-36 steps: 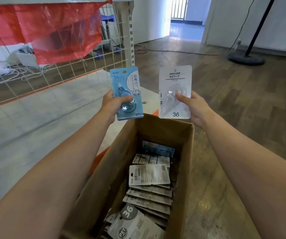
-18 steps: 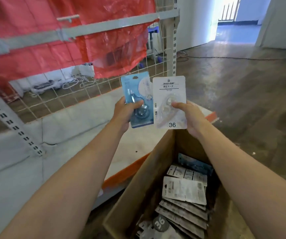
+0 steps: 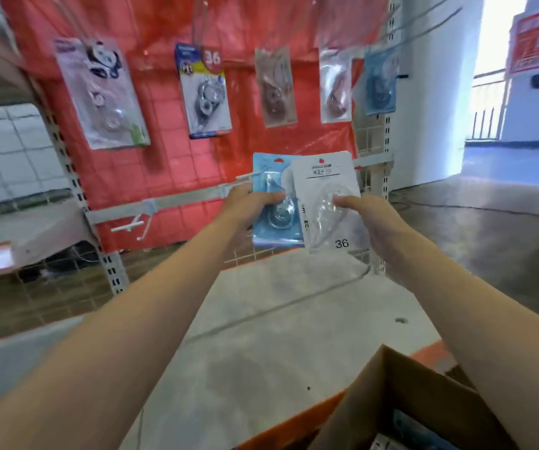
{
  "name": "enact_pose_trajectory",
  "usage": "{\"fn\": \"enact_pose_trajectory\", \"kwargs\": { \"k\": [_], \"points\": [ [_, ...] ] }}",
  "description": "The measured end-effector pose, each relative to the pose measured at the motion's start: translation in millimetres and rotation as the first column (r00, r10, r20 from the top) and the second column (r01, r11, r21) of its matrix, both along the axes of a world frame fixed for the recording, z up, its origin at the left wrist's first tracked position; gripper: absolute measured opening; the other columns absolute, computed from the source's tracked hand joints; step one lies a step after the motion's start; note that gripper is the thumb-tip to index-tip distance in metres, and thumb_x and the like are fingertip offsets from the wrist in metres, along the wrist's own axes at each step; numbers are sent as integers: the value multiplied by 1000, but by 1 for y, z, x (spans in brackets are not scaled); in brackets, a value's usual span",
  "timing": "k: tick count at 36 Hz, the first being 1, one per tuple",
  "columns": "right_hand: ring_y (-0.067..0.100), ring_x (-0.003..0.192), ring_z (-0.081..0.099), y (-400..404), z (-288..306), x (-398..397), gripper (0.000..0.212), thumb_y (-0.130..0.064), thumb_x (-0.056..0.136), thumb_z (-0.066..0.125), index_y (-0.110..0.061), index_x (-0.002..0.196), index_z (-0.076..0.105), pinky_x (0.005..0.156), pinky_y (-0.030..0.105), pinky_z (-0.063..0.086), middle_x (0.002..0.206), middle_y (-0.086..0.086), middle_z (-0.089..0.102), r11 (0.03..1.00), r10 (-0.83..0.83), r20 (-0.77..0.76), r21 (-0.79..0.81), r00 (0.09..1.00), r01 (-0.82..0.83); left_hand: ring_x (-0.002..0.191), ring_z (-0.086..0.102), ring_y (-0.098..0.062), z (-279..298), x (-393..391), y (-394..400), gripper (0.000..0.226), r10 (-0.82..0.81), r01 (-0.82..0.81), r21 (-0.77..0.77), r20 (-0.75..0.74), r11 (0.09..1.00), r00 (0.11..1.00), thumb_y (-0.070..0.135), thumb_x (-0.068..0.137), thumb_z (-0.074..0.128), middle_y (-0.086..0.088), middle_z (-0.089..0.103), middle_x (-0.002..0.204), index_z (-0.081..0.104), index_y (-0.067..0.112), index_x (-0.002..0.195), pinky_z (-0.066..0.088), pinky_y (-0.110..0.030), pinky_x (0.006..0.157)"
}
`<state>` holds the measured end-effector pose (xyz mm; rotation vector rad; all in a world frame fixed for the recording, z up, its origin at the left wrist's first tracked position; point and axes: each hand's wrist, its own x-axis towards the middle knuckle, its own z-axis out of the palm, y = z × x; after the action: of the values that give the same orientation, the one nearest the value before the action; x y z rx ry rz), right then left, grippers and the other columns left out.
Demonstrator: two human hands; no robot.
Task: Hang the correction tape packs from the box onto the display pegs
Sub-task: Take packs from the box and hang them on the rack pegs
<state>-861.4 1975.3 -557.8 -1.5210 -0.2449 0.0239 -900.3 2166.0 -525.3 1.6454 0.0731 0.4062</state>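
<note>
Correction tape packs are counted as seven in full sight: five are hung in a row on the upper pegs and two are held up below them. More are glimpsed inside the box, though only corners are shown. The red-backed wire grid rack [image 3: 177, 164] is seen as the largest thing, filling the upper view; in front of it lies a pale grey base shelf [image 3: 261, 319] with an orange edge. The cardboard box [image 3: 401, 394] is placed at the lower right, only its near corner being visible. Along the top, from left to right, are hung a large panda-printed pack [image 3: 101, 92], a pack marked 36 [image 3: 205, 92], two clear packs [image 3: 276, 87] [image 3: 334, 86], and a blue pack [image 3: 379, 81]. Lower down, two bare white pegs [image 3: 131, 225] are fixed to a grey crossbar. The blue pack in hand [image 3: 274, 203] is partly overlapped by the white pack marked 36 [image 3: 330, 203]. The blue one is gripped by the left hand [image 3: 245, 206], thumb laid across its front. The white one is pinched by the right hand [image 3: 375, 219], thumb on the blister, fingers behind.
</note>
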Motion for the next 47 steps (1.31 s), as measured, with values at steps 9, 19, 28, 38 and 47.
{"fn": "enact_pose_trajectory", "kwargs": {
  "k": [9,19,28,38,47],
  "points": [
    [31,92,64,-34,43,-18,15,-25,81,72,-14,86,63,87,43,51,101,14,68,994,-103,41,-44,994,105,75,66,-24,3,11,-33,7,-201,188,-109,-127,976,971,2,86,64,-11,69,90,65,6,92,57,-37,71],
    [17,83,60,-82,42,-33,12,-24,87,67,-22,81,57,59,27,43,93,2,64,969,-236,105,-53,966,243,77,66,-22,13,19,-80,29,-262,269,-131,73,954,962,2,87,64,-10,69,92,60,4,116,56,-38,79],
    [20,94,58,-72,61,-30,23,-33,87,67,-17,98,54,71,32,44,112,4,59,977,-208,111,-27,972,212,78,65,-18,49,9,-65,15,-207,223,-66,189,973,960,5,87,65,-4,68,90,61,15,96,57,-34,74],
    [13,77,60,-9,42,-16,13,-18,92,61,-12,104,58,52,20,47,94,3,64,993,-49,78,113,996,40,82,64,-21,49,3,-7,10,-37,42,-29,167,999,985,6,90,62,-6,67,90,60,9,100,54,-40,88],
    [20,76,58,49,56,13,11,-22,86,67,-17,85,57,63,28,43,88,3,61,986,-27,-36,163,999,32,84,67,-23,64,15,32,20,101,-99,-38,35,994,994,6,89,63,-8,69,93,63,6,109,57,-40,84]
  ]
}}
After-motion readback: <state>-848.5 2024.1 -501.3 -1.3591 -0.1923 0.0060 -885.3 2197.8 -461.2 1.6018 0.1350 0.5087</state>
